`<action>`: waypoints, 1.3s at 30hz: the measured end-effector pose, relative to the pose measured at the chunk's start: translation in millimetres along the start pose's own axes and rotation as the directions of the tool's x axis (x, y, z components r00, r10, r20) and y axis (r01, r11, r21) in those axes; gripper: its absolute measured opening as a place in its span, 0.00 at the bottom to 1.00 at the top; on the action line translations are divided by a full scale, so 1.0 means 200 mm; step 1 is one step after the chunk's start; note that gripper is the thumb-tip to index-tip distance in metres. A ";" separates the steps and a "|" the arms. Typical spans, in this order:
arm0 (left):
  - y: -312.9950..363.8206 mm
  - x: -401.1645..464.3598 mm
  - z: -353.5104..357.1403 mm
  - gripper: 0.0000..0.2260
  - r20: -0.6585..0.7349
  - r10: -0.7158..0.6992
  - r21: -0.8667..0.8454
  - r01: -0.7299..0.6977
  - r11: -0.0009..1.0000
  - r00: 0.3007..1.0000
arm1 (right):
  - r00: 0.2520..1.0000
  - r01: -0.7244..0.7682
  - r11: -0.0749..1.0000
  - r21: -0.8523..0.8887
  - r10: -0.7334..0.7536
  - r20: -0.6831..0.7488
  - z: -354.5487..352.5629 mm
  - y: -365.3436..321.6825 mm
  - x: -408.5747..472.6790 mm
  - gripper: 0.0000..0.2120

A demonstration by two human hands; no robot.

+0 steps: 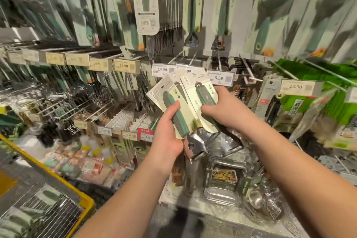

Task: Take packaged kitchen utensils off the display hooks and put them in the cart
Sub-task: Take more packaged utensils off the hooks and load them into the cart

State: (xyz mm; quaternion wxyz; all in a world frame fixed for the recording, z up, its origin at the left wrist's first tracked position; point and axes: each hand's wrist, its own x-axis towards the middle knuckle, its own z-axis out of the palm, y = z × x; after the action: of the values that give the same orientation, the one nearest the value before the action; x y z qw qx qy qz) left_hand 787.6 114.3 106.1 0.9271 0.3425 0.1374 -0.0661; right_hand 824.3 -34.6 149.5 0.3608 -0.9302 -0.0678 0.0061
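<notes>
At near left we see the cart [85,202], its yellow rim and wire mesh cutting into the corner, well apart from the hands. Beyond it, far left, rows of hooks [81,106] carry blurred packs of green-handled utensils, with yellowish price tags [123,65] along the rail above. Low on the shelf there lie small pastel packets [85,160], too blurred for us to name.

At centre, our left hand [168,133] grips a fanned stack of peelers [173,106] on pale cards, thumb across a green handle, the steel blades [195,147] hanging below the palm. Just beside it, touching card to card, our right hand [224,108] grasps a second peeler pack [202,92], fingers curled over its green handle. Both packs are off the hooks and held in front of the display, partly hiding white price tags [220,78], one reading 5.59.

Above, more peelers [191,17] hang on their cards. Below the hands stand clear boxes [224,177] on the shelf. At far right, bright green packs [318,106] crowd the hooks behind a tag [297,87] marked 13.90.
</notes>
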 end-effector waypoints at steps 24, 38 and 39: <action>0.51 -0.03 0.28 0.09 0.206 0.098 0.045 -0.110 0.993 0.974 | 0.808 0.069 0.996 0.065 -0.017 -0.589 -0.42 -0.28 0.31 0.35; 0.63 0.03 0.24 0.12 0.254 0.079 0.052 -0.096 0.994 0.964 | 0.743 0.043 0.996 0.080 0.022 -0.669 -0.49 -0.39 0.51 0.35; 0.64 0.03 0.23 0.13 0.257 0.072 0.052 -0.088 0.995 0.964 | 0.741 0.038 0.996 0.076 0.023 -0.671 -0.49 -0.39 0.52 0.34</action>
State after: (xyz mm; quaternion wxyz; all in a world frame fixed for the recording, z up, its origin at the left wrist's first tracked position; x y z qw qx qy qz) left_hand 830.3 181.3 217.0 0.9276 0.3657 0.0013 -0.0764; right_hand 924.1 -29.1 277.9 0.3999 -0.8536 0.0632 -0.3278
